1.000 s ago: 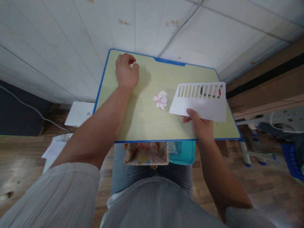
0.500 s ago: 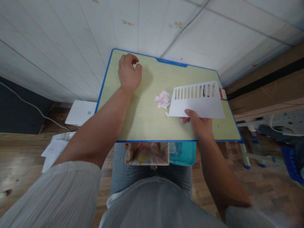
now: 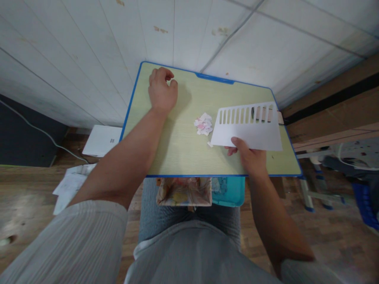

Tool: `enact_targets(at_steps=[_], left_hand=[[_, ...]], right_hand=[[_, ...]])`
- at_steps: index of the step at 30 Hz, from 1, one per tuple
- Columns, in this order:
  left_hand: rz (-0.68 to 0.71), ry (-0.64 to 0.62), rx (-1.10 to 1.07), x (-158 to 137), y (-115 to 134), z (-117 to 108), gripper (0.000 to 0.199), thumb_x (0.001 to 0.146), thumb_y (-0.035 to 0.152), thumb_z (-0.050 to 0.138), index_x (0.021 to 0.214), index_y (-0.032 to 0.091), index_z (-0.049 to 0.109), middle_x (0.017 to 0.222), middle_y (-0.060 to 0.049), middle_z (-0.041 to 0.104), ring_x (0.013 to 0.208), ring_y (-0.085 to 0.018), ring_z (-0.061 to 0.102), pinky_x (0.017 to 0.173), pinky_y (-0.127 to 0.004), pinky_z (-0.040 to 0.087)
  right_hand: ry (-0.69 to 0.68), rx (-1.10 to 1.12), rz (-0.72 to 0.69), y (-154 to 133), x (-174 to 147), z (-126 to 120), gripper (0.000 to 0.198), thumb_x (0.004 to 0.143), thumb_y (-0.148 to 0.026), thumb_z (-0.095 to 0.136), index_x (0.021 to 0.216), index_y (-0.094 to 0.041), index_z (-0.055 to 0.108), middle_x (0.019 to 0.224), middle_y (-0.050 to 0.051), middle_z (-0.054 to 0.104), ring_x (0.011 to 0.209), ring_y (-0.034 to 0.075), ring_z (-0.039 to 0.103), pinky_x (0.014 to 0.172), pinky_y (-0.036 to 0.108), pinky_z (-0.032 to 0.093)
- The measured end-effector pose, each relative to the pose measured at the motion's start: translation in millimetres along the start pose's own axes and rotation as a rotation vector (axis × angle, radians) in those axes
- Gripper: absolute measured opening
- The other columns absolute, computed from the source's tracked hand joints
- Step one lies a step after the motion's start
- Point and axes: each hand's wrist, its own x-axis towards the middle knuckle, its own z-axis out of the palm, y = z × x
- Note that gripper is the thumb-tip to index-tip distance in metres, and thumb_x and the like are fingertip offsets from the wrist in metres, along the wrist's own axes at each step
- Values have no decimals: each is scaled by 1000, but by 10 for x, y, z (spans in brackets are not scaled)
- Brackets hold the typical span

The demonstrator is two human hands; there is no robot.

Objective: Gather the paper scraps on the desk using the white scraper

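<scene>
Head view: a card (image 3: pixel 254 136) is being gripped at its near edge by the right hand (image 3: pixel 251 157), its long axis being held left to right. Scraps (image 3: pixel 203 124) are being noted ahead-left of that hand, just beside the card's left end; that hand is being judged the nearer. The left hand (image 3: pixel 162 93) is being held loosely curled, thumb parted, nothing visible inside.

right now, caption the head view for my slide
The right hand holds a slotted white sheet near paper scraps on a blue-edged table.

smooth plastic-looking slotted sheet (image 3: pixel 260 136), matt paper scraps (image 3: pixel 203 124), wood-grain tabletop (image 3: pixel 183 154)
</scene>
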Motion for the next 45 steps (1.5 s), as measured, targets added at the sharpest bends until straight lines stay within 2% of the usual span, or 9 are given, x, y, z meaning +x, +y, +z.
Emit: enact_targets(at_steps=[3,8,12,18,25,32,37,42,45], left_hand=[[-52,5,-7,20,-39,21,45,70,70,86,87,51,49,104,-8,76,154,-36,59,118,-68,49],[-69,-5,2,33,-55,36,44,69,70,85,89,51,50,106,-7,77,153,-36,60,119,-69,48],[-58,-8,-36,21,-28,25,42,70,70,84,90,51,52,108,-8,77,157,-36,59,119,-69,47],[-22,-6,-10,9,-8,9,44,70,72,85,91,53,52,101,-8,77,161,-35,55,116,-71,48],[-27,2,-34,33,-44,20,50,70,79,84,87,50,47,100,-10,74,162,-34,54,114,-72,49],[5,-10,18,53,-125,51,48,73,77,84,89,50,48,102,-9,75,155,-34,60,113,-70,50],[6,5,17,18,-42,25,45,76,79,83,94,51,53,102,-7,77,155,-32,59,113,-66,52],[-135,-127,376,-33,98,-65,33,100,80,60,115,51,65,110,-9,81,169,-29,50,121,-62,53],[-179,-155,552,-61,200,-116,30,114,69,52,126,45,66,116,-8,82,171,-23,48,120,-57,56]], right_hand=[[48,-29,-46,12,-24,2,39,101,-52,81,72,-30,68,68,1,75,76,29,82,94,49,71],[-49,-142,-151,-92,-111,-34,48,104,-51,77,61,-32,67,74,3,79,78,28,79,99,50,69],[43,-281,-208,-118,-158,-93,54,109,-57,72,60,-33,68,72,3,77,83,31,79,117,58,63],[-6,-310,-206,-63,-164,-117,52,106,-61,76,63,-34,69,74,2,78,84,31,79,114,56,66],[118,-292,-146,-4,-129,-114,56,108,-63,74,60,-33,69,75,4,81,89,33,82,128,63,58],[16,-127,-100,27,-103,-13,50,108,-57,77,65,-31,71,78,3,82,92,32,85,118,56,64],[9,-155,-98,67,-86,-40,48,105,-52,77,62,-31,71,75,3,80,86,31,83,113,55,63],[24,-162,-102,79,-186,-147,46,102,-50,78,60,-31,71,72,3,79,80,28,80,108,51,63],[12,-167,-111,99,-252,-205,47,102,-49,78,59,-31,71,72,3,78,77,28,77,101,49,63]])
